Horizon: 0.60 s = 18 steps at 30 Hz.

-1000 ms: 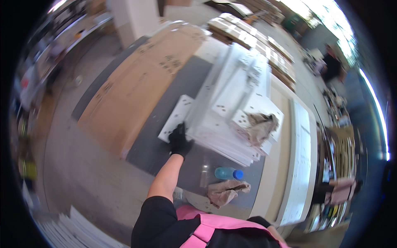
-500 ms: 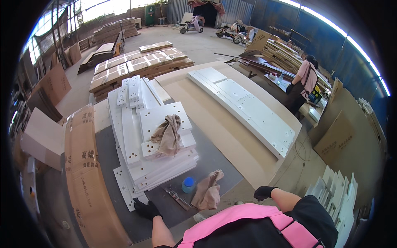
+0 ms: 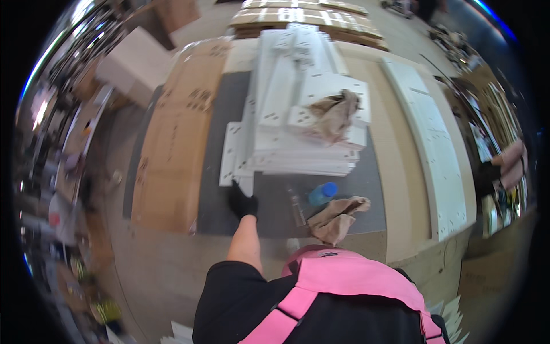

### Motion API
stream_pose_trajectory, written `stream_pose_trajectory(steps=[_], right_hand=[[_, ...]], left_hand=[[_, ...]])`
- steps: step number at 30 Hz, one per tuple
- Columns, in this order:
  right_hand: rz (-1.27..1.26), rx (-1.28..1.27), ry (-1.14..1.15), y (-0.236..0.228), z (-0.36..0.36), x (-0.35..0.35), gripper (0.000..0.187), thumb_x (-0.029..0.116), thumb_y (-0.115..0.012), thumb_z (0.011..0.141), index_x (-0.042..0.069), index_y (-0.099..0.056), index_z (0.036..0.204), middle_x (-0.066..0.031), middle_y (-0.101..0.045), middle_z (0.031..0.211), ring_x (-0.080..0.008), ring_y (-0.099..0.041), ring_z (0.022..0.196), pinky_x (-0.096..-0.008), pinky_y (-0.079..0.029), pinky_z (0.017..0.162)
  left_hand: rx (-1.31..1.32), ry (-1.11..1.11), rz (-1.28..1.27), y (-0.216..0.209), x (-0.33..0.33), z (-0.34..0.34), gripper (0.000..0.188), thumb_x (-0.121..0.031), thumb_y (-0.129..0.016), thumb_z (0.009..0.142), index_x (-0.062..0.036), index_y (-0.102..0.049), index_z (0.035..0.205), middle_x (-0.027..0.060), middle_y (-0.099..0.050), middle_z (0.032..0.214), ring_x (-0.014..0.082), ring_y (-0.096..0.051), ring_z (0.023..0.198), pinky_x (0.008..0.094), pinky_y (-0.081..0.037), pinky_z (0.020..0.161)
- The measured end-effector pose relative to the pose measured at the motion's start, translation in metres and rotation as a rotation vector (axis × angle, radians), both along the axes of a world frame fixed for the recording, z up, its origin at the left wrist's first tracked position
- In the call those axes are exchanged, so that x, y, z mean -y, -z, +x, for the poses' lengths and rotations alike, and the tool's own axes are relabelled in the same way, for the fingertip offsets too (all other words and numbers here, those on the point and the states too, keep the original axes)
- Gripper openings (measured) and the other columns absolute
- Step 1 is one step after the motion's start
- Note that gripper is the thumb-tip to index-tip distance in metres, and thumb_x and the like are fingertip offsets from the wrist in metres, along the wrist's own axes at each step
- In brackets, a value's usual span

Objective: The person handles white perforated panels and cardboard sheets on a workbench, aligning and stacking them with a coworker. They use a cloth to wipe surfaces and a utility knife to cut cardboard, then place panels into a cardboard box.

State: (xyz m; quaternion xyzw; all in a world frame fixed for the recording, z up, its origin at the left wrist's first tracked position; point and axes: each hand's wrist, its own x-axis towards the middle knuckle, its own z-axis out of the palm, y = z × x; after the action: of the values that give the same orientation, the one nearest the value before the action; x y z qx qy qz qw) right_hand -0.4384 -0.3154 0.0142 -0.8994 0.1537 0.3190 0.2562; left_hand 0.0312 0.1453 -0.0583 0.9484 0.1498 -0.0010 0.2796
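Note:
My left hand (image 3: 243, 202), in a black glove, reaches to the near end of a narrow white panel (image 3: 230, 156) with drilled holes. One finger stretches onto the panel's near edge, and the hand looks open, though motion blurs it. That panel lies at the left foot of a stack of white panels (image 3: 309, 157) on a dark grey table top (image 3: 275, 215). A crumpled beige cloth (image 3: 338, 114) rests on the stack. To the right of my hand are a blue-capped bottle (image 3: 322, 194), a slim tool (image 3: 297, 207) and a second cloth (image 3: 337, 221). My right hand is out of sight.
A long brown carton (image 3: 175, 137) lies along the table's left side. On the right, a long white panel (image 3: 432, 143) rests on a cardboard-covered surface (image 3: 395, 155). A person (image 3: 509, 163) stands beyond it at far right. Wrapped flat packs (image 3: 309, 18) are stacked behind.
My view has swung left and down, shifting the table rightward in the picture. My right hand has gone out of view. My left hand stays at the narrow white panel's near end.

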Motion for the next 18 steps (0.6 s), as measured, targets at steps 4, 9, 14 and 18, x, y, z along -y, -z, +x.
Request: stream_pose_trajectory(steps=[4,9,14,18], right_hand=[[-0.057,0.094,-0.23,-0.007,0.019,0.007,0.027,0.032,-0.055,0.085,0.01,-0.07,0.083,-0.019,-0.068,0.09,-0.0369,-0.066,0.087,-0.043,-0.053,0.074],[-0.04,0.021,-0.333,-0.018,0.084,0.01,0.019,0.023,-0.057,0.084,0.01,-0.064,0.073,-0.0129,-0.068,0.078,-0.0269,-0.067,0.071,-0.0357,-0.053,0.064],[0.309,-0.074,-0.046,-0.011,0.148,0.004,0.016,0.006,-0.058,0.085,0.0,-0.066,0.096,-0.0104,-0.068,0.077,-0.0195,-0.065,0.066,-0.0307,-0.051,0.06],[0.512,-0.19,0.551,-0.02,0.191,-0.01,0.025,-0.001,-0.059,0.083,-0.005,-0.064,0.106,-0.0125,-0.069,0.083,-0.0199,-0.065,0.07,-0.03,-0.051,0.063]], left_hand=[[-0.176,-0.009,0.109,-0.038,-0.026,-0.035,0.095,-0.024,-0.078,0.065,-0.0174,-0.03,0.148,0.0187,-0.051,0.133,0.0372,-0.049,0.123,0.0489,-0.042,0.102],[-0.196,0.096,0.058,-0.058,-0.06,-0.07,0.088,-0.025,-0.08,0.061,-0.0163,-0.038,0.138,0.0199,-0.054,0.124,0.0408,-0.053,0.114,0.0505,-0.046,0.096],[-0.224,0.118,0.101,-0.047,-0.072,-0.072,0.081,-0.028,-0.081,0.061,-0.0145,-0.044,0.132,0.0203,-0.056,0.119,0.0403,-0.053,0.113,0.0494,-0.046,0.096],[-0.254,0.097,-0.009,-0.032,-0.076,-0.081,0.077,-0.031,-0.08,0.063,-0.0131,-0.048,0.13,0.0198,-0.054,0.119,0.0395,-0.052,0.114,0.0492,-0.045,0.097]])
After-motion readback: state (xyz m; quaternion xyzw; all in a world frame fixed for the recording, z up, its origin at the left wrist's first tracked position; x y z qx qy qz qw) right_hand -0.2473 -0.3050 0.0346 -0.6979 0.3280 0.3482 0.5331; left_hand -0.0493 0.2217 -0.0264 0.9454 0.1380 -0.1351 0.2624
